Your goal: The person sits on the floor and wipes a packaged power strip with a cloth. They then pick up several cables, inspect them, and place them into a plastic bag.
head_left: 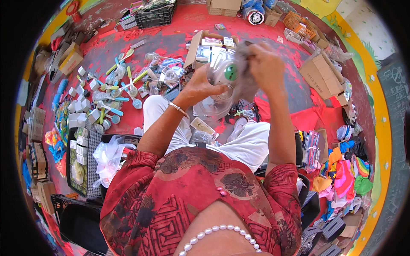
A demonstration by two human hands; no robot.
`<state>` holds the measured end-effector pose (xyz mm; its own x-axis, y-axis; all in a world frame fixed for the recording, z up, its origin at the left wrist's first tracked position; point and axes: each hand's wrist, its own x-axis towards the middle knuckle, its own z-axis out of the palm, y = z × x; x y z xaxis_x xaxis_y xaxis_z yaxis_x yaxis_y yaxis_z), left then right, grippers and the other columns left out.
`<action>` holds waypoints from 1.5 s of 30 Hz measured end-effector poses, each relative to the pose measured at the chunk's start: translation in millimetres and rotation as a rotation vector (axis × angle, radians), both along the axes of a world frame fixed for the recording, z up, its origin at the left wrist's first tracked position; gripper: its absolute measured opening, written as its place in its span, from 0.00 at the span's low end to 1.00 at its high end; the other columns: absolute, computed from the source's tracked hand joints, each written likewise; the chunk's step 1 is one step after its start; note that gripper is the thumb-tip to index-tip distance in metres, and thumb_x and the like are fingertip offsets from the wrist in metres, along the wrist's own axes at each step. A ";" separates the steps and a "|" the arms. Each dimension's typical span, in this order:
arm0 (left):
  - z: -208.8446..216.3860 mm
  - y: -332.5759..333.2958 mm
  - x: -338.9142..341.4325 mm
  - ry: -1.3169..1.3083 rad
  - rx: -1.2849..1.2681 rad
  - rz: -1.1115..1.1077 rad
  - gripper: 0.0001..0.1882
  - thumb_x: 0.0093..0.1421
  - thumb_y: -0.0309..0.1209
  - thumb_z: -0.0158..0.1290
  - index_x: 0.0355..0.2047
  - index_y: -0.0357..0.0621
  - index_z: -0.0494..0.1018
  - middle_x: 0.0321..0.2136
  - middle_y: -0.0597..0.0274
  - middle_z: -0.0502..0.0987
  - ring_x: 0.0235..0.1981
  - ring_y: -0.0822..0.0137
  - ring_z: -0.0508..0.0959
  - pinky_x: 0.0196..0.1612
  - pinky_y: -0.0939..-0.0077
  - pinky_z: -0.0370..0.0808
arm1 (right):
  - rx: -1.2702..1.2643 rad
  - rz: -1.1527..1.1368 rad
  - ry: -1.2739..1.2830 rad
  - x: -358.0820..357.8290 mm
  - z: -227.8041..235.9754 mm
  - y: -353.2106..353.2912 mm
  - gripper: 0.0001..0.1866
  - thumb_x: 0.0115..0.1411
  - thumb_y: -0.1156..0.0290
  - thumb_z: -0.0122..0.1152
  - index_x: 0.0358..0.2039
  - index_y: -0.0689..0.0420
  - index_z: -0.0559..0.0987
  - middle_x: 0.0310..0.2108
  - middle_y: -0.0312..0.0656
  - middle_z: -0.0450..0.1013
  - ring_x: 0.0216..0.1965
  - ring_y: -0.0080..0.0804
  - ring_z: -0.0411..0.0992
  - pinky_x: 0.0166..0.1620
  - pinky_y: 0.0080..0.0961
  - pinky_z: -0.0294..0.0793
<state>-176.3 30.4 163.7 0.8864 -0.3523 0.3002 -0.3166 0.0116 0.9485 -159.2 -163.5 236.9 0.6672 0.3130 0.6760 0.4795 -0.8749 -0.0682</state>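
Observation:
My left hand (200,87) grips a clear plastic container (217,106) in front of my chest, with its thumb along the near side. A round green piece (230,72) shows on or inside the container; I cannot tell which. In my right hand (268,68) is a bunched grey cloth (246,70), pressed against the container's right side. The fingers of that hand are closed and partly blurred. Behind the container stands an open cardboard box (194,48) holding several small packs. My legs in white trousers (252,138) are spread below.
Brushes (115,110) with coloured handles and small white boxes (81,104) lie scattered on the red floor at left. A checked bin (92,164) stands by my left side. At right are a cardboard box (320,77) and a heap of bright fabric or plastic (344,175).

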 end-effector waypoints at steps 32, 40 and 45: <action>-34.7 -27.3 0.1 0.753 -0.900 -0.510 0.44 0.49 0.52 0.54 0.60 0.44 0.51 0.51 0.45 0.63 0.46 0.58 0.70 0.46 0.70 0.68 | 1.035 0.132 0.609 -34.1 -20.5 0.9 0.10 0.50 0.68 0.63 0.24 0.64 0.78 0.21 0.35 0.73 0.21 0.20 0.66 0.26 0.18 0.65; -29.8 -27.3 -7.2 0.857 -1.137 -0.732 0.41 0.52 0.60 0.42 0.59 0.47 0.52 0.48 0.36 0.63 0.41 0.56 0.72 0.28 0.68 0.76 | 1.687 0.323 0.198 -28.9 -6.9 -35.3 0.06 0.55 0.71 0.59 0.23 0.59 0.75 0.22 0.35 0.72 0.22 0.20 0.68 0.27 0.15 0.68; -13.8 -30.1 -20.3 0.305 -0.169 -0.251 0.29 0.57 0.47 0.45 0.55 0.43 0.57 0.49 0.48 0.64 0.50 0.63 0.68 0.42 0.62 0.73 | 0.992 0.034 -0.002 -42.3 -9.3 4.8 0.06 0.54 0.70 0.60 0.25 0.58 0.75 0.23 0.35 0.71 0.22 0.23 0.68 0.28 0.20 0.69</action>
